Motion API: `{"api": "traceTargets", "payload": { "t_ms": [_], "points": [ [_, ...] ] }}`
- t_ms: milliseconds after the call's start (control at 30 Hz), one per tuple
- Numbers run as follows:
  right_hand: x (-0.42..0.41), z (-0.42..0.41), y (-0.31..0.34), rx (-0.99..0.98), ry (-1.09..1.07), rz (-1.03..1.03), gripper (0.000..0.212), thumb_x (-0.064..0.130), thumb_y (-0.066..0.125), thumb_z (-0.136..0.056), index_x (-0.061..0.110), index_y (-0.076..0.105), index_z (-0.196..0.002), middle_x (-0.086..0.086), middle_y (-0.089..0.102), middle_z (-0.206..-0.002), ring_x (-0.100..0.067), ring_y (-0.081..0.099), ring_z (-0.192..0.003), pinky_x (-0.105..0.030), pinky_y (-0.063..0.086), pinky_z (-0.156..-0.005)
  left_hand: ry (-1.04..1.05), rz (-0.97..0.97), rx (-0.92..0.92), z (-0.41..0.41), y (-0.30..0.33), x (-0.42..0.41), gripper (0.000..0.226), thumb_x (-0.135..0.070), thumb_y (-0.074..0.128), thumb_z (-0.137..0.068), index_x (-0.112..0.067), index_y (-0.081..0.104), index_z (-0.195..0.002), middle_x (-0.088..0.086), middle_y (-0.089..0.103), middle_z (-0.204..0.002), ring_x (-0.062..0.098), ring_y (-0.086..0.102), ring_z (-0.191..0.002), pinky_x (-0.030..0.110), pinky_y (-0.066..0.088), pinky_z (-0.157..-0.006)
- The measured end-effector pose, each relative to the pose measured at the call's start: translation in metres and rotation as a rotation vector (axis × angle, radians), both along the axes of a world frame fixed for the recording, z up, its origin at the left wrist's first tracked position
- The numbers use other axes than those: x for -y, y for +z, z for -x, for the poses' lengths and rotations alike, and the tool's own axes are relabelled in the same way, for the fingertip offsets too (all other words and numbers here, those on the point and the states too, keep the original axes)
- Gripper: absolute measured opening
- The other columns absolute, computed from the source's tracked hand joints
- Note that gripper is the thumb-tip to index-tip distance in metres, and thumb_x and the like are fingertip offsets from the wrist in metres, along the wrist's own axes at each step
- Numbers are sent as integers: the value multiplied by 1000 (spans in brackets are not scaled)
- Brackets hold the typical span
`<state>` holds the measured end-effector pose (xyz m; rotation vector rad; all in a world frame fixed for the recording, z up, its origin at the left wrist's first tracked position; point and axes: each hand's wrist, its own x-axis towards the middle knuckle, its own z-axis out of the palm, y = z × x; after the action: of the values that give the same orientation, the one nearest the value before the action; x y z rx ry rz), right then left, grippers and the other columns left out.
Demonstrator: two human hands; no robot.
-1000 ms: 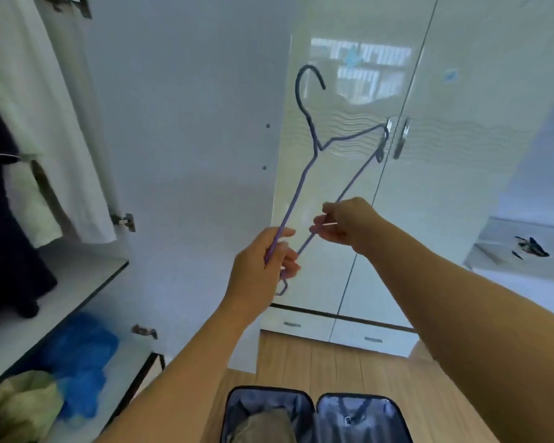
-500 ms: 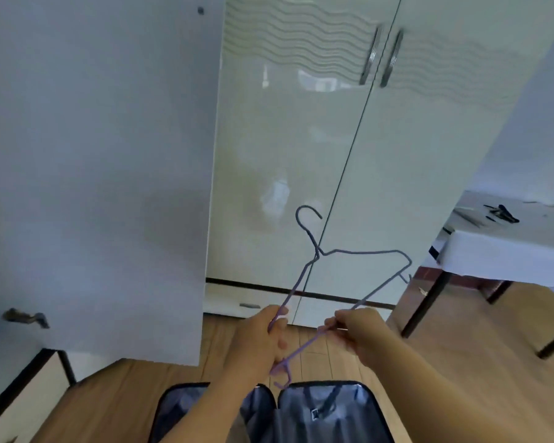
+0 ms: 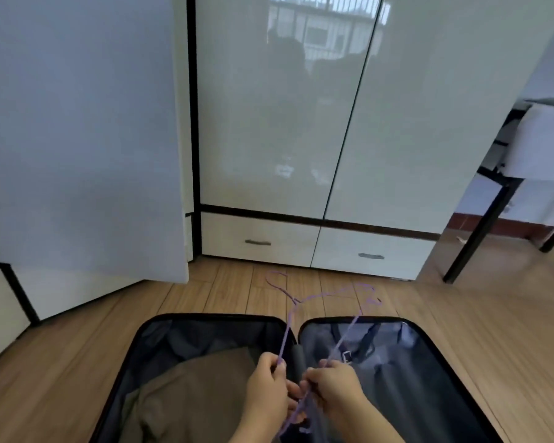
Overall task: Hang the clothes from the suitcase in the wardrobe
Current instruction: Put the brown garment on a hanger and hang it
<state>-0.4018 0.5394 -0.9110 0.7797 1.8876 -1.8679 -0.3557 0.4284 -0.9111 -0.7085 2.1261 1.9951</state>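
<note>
Both hands, left hand and right hand, gripped the purple hanger. Below them, brown clothes lay unhung in the suitcase.

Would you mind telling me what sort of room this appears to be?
Most likely a bedroom or dressing area: a tall glossy white wardrobe with drawers below stands on a wooden floor, and an open suitcase holding clothes lies before it.
</note>
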Motion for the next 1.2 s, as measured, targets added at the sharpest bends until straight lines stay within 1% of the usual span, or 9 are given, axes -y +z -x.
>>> {"api": "traceTargets", "payload": {
  "t_ms": [267, 433, 567, 733, 867, 933, 1033, 1100, 1200],
  "points": [
    [-19, -11, -83, -69, 87, -267, 29, 0, 47, -95, 14, 55, -119, -10, 59, -66, -16, 50, -51, -23, 41, -46, -165, 127, 161, -9, -70, 6, 22, -9, 44, -100, -16, 60, -87, 5, 58, -73, 13, 53, -55, 15, 40, -41],
    [-36, -22, -97, 60, 232, -434, 15, -3, 44, -96, 6, 56, -97, -14, 54, -68, -18, 54, -44, -15, 37, -34, -223, 229, 193, -5, -76, 29, 12, -20, 48, -99, -20, 60, -102, 3, 66, -88, 13, 62, -65, 21, 50, -59],
    [-53, -23, -118, 130, 438, -823, 19, 11, 52, -87, 11, 66, -99, -12, 71, -98, -27, 69, -92, -27, 51, -68, -171, 489, 187, -5, -87, 63, 15, -24, 52, -97, -19, 63, -107, 2, 67, -104, 17, 64, -89, 26, 51, -83],
    [-56, -32, -103, 138, 462, -928, 36, 27, 46, -96, 2, 60, -118, -14, 61, -124, -29, 57, -116, -26, 39, -77, 55, 928, 390, -33, -98, 113, 39, -30, 51, -92, -17, 53, -128, 9, 49, -134, 28, 48, -119, 38, 44, -97],
    [-42, -24, -88, -33, 135, -886, 46, 27, 50, -95, 2, 46, -134, -25, 43, -133, -41, 46, -120, -40, 40, -93, 261, 650, 650, -42, -105, 134, 76, -36, 70, -82, -11, 32, -143, 16, 29, -142, 37, 38, -124, 46, 43, -98],
    [-31, -22, -77, -158, 119, -861, 46, 26, 50, -96, 4, 45, -136, -22, 41, -134, -40, 48, -116, -41, 41, -92, 456, 286, 672, -42, -116, 138, 89, -28, 85, -70, -5, 35, -140, 20, 39, -135, 38, 51, -110, 39, 53, -77],
    [-10, -22, -72, -242, 216, -818, 43, 26, 50, -96, 7, 47, -135, -17, 46, -133, -35, 52, -114, -39, 43, -90, 453, -167, 559, -53, -128, 125, 38, -9, 82, -74, 2, 58, -102, 15, 62, -78, 22, 59, -56, 19, 44, -40],
    [4, -27, -72, -259, 367, -788, 40, 28, 54, -95, 9, 53, -130, -12, 56, -128, -28, 55, -112, -35, 44, -89, 391, -126, 543, -55, -128, 115, 15, -4, 68, -85, 1, 58, -75, 8, 49, -54, 17, 41, -41, 18, 30, -39],
    [20, -38, -67, -245, 660, -599, 47, 40, 67, -85, 16, 58, -125, 3, 63, -118, -14, 57, -107, -26, 47, -90, 360, -94, 434, -39, -96, 115, 15, -6, 56, -87, -4, 54, -73, 6, 43, -51, 14, 32, -41, 18, 25, -41]
  ]
}}
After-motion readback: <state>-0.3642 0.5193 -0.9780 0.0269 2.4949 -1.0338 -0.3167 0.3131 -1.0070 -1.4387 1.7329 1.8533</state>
